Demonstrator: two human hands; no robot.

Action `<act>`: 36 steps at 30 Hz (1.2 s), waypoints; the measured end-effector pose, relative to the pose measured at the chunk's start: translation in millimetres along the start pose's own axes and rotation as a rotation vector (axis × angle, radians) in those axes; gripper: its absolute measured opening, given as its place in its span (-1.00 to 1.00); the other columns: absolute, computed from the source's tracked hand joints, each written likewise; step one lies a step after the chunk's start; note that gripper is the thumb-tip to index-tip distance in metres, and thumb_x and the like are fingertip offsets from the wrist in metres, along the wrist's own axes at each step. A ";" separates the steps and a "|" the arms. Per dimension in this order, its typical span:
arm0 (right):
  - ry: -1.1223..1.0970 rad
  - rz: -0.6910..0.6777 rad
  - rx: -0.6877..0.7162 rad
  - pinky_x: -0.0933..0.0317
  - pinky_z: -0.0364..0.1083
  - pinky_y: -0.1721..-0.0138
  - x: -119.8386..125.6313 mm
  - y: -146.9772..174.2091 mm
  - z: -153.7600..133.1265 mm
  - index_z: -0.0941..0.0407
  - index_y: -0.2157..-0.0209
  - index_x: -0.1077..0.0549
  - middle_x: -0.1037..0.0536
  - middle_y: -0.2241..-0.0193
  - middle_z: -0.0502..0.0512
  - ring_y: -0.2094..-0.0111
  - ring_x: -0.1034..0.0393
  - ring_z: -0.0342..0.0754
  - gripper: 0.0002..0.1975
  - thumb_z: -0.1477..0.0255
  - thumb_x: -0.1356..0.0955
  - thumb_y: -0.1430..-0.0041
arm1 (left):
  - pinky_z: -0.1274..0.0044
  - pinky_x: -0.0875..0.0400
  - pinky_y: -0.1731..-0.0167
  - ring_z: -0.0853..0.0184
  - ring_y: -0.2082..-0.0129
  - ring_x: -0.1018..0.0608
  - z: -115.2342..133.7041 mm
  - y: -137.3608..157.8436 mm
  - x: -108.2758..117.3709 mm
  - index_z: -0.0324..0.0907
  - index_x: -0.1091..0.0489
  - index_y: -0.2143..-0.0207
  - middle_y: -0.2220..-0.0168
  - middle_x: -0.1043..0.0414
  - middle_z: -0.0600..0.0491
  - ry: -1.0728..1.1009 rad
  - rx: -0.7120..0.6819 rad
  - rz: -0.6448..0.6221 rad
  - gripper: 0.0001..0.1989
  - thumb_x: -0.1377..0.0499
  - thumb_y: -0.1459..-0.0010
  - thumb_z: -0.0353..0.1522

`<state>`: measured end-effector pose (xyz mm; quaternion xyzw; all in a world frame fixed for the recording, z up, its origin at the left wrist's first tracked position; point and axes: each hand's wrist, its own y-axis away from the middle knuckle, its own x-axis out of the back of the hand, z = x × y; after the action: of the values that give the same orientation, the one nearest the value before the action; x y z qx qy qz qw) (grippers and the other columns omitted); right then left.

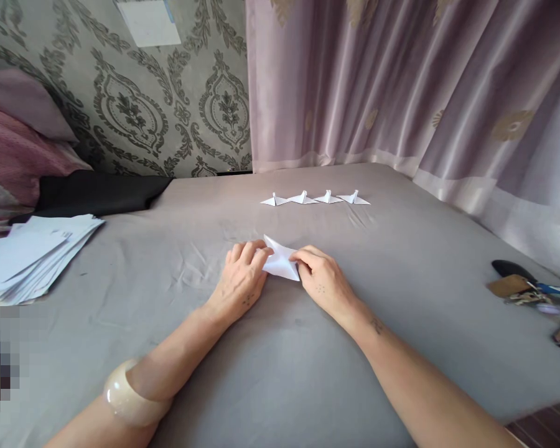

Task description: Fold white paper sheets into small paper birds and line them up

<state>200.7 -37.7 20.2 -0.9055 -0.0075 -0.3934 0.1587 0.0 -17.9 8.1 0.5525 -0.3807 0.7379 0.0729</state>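
A folded sheet of white paper [282, 262] is held between my two hands, just above or on the grey cloth in the middle of the view. My left hand [243, 274] grips its left side, fingers curled over the edge. At its right side, my right hand [324, 277] pinches the paper between thumb and fingers. One pointed corner sticks up at the top and another points down near the right thumb. Farther back, several small folded white paper figures [303, 198] stand in a row with their pointed ends touching or overlapping.
A grey cloth [280, 373] with creases covers the surface. On the left lies a stack of white papers [32, 255], with a black cloth [102, 191] behind it. Keys with a brown tag [511, 286] lie at the right. A purple curtain [354, 81] hangs at the back.
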 end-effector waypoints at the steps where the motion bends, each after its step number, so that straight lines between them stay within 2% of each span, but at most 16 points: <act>1: -0.038 0.000 0.026 -0.26 -0.13 0.16 -1.2 -1.4 2.1 0.09 0.22 -0.51 -0.52 0.19 0.07 0.24 -0.44 -0.11 -0.68 0.63 -0.18 -0.19 | 0.31 -0.29 0.17 0.12 0.07 -0.33 2.5 0.3 1.8 -0.13 -0.32 0.00 -0.02 -0.34 -0.11 -0.054 -0.039 -0.006 -0.67 -0.01 -0.21 -0.53; 5: -0.176 -0.017 0.075 -0.27 -0.12 0.04 -6.2 -5.0 8.2 0.11 0.16 -0.52 -0.52 0.09 0.11 0.13 -0.44 -0.12 -0.61 0.66 -0.15 -0.18 | 0.34 -0.24 0.15 0.16 0.07 -0.38 10.3 0.6 6.0 -0.17 -0.41 0.15 0.08 -0.46 -0.07 -0.127 -0.230 -0.073 -0.74 0.06 -0.31 -0.50; 9: -0.096 0.013 0.017 -0.30 -0.09 0.06 -3.5 -1.6 4.4 0.08 0.05 -0.51 -0.34 -0.13 0.19 0.12 -0.42 -0.11 -0.58 0.63 -0.17 -0.17 | 0.39 -0.25 0.21 0.23 0.23 -0.46 11.3 -1.6 5.5 -0.25 -0.43 0.20 0.25 -0.50 -0.06 -0.116 -0.271 -0.153 -0.71 0.09 -0.33 -0.51; 12: 0.082 0.019 0.071 -0.29 -0.07 0.10 1.2 4.7 -5.0 0.08 0.15 -0.56 -0.38 0.02 0.19 0.13 -0.36 -0.06 -0.61 0.65 -0.20 -0.13 | 0.41 -0.26 0.23 0.24 0.24 -0.48 10.7 -2.6 4.4 -0.25 -0.42 0.19 0.25 -0.51 -0.06 -0.112 -0.259 -0.161 -0.71 0.10 -0.33 -0.52; 15: 0.238 -0.085 0.128 -0.25 -0.09 0.19 2.5 10.5 -13.7 0.06 0.23 -0.56 -0.37 0.23 0.12 0.18 -0.30 -0.05 -0.63 0.65 -0.20 -0.12 | 0.38 -0.24 0.15 0.23 0.19 -0.49 10.9 -2.2 3.7 -0.24 -0.40 0.14 0.19 -0.51 -0.07 -0.099 -0.243 -0.154 -0.73 0.09 -0.33 -0.51; 17: 0.332 -0.129 0.128 -0.21 -0.10 0.26 1.8 13.1 -16.3 0.07 0.21 -0.54 -0.36 0.27 0.11 0.22 -0.28 -0.04 -0.65 0.65 -0.20 -0.13 | 0.35 -0.20 0.08 0.23 0.17 -0.50 11.4 -1.4 3.6 -0.23 -0.39 0.14 0.16 -0.52 -0.06 -0.092 -0.224 -0.148 -0.73 0.09 -0.34 -0.51; 21: 0.463 -0.123 0.100 -0.13 -0.09 0.30 1.7 15.8 -14.9 0.11 0.18 -0.49 -0.37 0.29 0.11 0.26 -0.27 -0.04 -0.68 0.63 -0.20 -0.14 | 0.30 -0.13 0.02 0.25 0.21 -0.51 11.6 0.3 4.7 -0.21 -0.38 0.17 0.21 -0.54 -0.03 -0.095 -0.188 -0.139 -0.73 0.10 -0.33 -0.53; 28: 0.416 -0.145 0.030 -0.15 -0.09 0.26 8.1 16.3 -13.9 0.11 0.21 -0.55 -0.45 0.31 0.10 0.25 -0.37 -0.05 -0.68 0.59 -0.20 -0.20 | 0.31 -0.10 0.01 0.29 0.29 -0.51 13.5 -4.3 5.6 -0.16 -0.42 0.19 0.30 -0.54 0.03 -0.117 -0.176 -0.143 -0.72 0.07 -0.32 -0.51; 33: 0.345 -0.165 -0.073 -0.16 -0.11 0.32 10.5 11.7 -10.6 0.06 0.20 -0.57 -0.49 0.29 0.08 0.26 -0.41 -0.07 -0.76 0.48 -0.27 -0.23 | 0.32 -0.13 0.07 0.31 0.38 -0.49 17.8 -18.7 6.1 -0.16 -0.46 0.40 0.42 -0.50 0.03 -0.122 -0.130 -0.148 -0.64 0.06 -0.36 -0.33; 36: 0.298 -0.171 -0.130 -0.15 -0.12 0.36 10.4 9.1 -8.2 0.04 0.24 -0.57 -0.50 0.28 0.05 0.30 -0.41 -0.09 -0.80 0.42 -0.29 -0.24 | 0.32 -0.14 0.12 0.30 0.42 -0.47 21.4 -26.5 9.9 -0.19 -0.46 0.42 0.42 -0.49 0.02 -0.094 -0.081 -0.209 -0.61 0.07 -0.36 -0.31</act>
<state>203.4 -49.9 30.3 -0.8417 -0.0353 -0.5348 0.0651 26.5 -16.2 31.6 0.6197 -0.3534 0.6837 0.1538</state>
